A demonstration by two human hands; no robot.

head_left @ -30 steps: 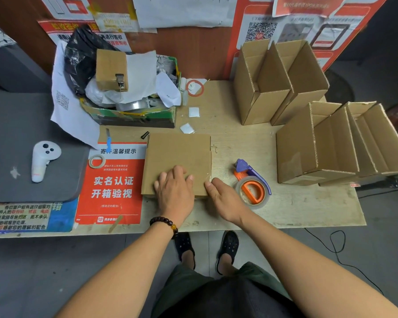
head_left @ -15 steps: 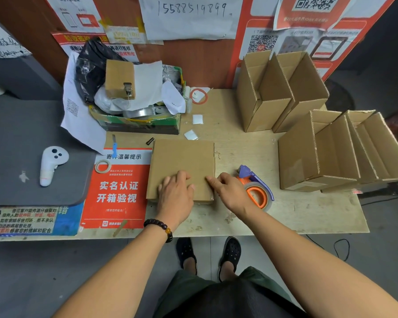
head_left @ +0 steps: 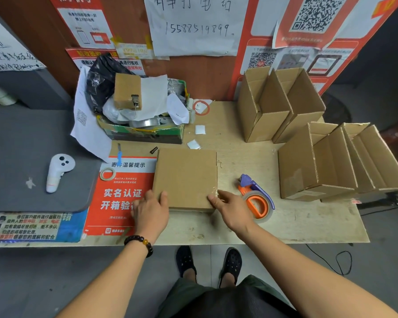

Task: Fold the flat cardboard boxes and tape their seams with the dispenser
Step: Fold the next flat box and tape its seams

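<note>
Since the earlier frame, the left hand (head_left: 151, 208) has been slid from the top of the brown folded cardboard box (head_left: 185, 179) to its lower left corner, where the corner is gripped between thumb and fingers. The lower right corner is touched by the right hand (head_left: 233, 208) with relaxed fingers. The box lies at frame centre on the pale wooden table (head_left: 308, 223); the orange and purple tape dispenser (head_left: 256, 198) rests just right of it.
</note>
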